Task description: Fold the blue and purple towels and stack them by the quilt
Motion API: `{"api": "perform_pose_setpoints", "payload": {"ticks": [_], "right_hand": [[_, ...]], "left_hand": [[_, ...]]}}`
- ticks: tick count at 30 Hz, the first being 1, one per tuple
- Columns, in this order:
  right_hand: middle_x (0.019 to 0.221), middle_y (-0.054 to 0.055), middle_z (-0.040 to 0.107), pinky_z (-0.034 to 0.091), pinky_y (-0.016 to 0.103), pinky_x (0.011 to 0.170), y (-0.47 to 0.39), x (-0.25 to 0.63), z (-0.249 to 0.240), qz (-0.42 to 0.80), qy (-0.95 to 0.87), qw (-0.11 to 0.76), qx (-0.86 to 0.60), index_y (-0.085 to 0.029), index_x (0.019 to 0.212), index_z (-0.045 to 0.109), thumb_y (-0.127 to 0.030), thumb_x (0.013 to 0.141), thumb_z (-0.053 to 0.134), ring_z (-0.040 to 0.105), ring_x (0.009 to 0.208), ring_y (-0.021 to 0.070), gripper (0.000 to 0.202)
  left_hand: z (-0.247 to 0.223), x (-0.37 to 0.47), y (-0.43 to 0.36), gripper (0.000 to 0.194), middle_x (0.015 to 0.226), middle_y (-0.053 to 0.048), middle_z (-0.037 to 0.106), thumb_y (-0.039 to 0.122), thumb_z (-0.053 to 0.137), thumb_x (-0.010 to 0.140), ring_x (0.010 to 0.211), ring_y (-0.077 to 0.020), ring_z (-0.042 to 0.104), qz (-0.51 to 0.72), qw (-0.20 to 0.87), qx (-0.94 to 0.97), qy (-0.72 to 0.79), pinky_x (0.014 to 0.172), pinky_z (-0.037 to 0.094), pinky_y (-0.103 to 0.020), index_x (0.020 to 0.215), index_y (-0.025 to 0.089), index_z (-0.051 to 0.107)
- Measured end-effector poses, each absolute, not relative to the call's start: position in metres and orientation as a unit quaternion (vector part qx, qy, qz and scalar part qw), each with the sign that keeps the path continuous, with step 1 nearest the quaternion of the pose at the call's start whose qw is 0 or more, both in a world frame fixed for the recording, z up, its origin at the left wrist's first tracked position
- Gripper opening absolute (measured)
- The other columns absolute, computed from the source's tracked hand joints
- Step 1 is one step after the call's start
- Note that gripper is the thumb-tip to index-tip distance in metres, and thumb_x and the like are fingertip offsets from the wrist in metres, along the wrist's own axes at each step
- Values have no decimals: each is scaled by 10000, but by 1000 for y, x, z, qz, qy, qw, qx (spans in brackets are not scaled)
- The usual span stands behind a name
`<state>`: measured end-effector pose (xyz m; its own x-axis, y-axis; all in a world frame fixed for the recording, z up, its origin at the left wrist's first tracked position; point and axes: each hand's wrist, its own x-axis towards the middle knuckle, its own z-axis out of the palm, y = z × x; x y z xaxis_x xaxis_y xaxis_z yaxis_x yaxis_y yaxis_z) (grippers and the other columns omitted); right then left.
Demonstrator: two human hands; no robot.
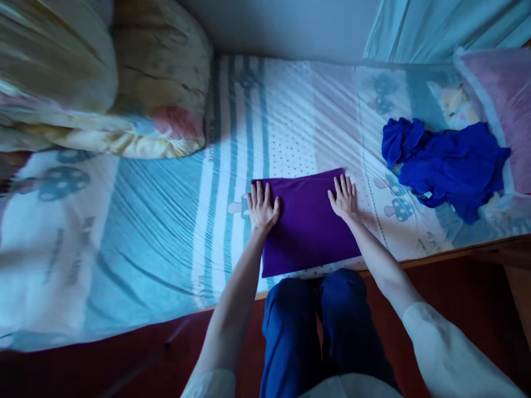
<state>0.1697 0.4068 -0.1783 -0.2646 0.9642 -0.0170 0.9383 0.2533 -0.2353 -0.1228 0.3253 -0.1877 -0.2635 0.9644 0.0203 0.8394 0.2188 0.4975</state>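
A purple cloth [309, 226], flat and roughly rectangular, lies on the bed near its front edge. My left hand [262, 209] rests palm down on its far left corner, fingers spread. On the far right side of the cloth, my right hand [344, 198] also lies flat with its fingers apart. Neither hand grips anything. To the right, a crumpled blue cloth [452, 160] with a small white tag lies on the bed, apart from both hands.
A striped, mushroom-patterned sheet [157, 221] covers the bed. Bulky yellowish bedding [161, 83] is piled at the far left. A pink pillow [501, 105] lies at the right end. The wooden bed edge [452, 254] runs in front of my knees.
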Motion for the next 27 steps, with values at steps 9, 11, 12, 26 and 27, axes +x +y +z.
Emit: {"api": "perform_pose_setpoints", "payload": {"ticks": [9,11,12,26,27], "right_hand": [[1739,98,170,77,598,1303,419,168,-185,112,-786,76,-603,-170,1664,228,-484,1063,291,101,1619,291,681],[1738,97,178,91,598,1303,420,168,-186,116,-785,84,-603,-175,1662,236,-489,1061,296,111,1617,290,681],[1737,98,183,102,598,1302,421,168,-187,116,-784,87,-603,-178,1661,241,-491,1060,297,118,1616,290,680],[1736,94,188,142,630,1287,438,170,-208,85,-791,118,-595,-178,1668,209,-550,1064,174,137,1612,311,711],[1737,97,184,135,631,1287,438,170,-208,89,-790,117,-596,-174,1667,211,-556,1063,166,129,1613,312,716]], "left_hand": [[-180,-128,343,725,1710,-169,231,507,431,997,1611,-326,95,236,165,567,772,1305,22,-572,1601,110,368],[-178,-129,343,731,1705,-172,248,521,443,991,1609,-327,116,243,169,567,769,1306,25,-568,1592,109,385],[-178,-130,344,732,1702,-171,255,524,448,988,1608,-325,124,246,169,567,767,1308,25,-564,1589,110,390],[-184,-138,341,746,1725,-157,190,485,423,1004,1617,-292,41,245,179,564,768,1300,-76,-521,1622,87,295],[-183,-134,333,747,1727,-158,177,482,416,1006,1617,-293,35,244,177,564,769,1299,-82,-525,1625,84,286]]}}
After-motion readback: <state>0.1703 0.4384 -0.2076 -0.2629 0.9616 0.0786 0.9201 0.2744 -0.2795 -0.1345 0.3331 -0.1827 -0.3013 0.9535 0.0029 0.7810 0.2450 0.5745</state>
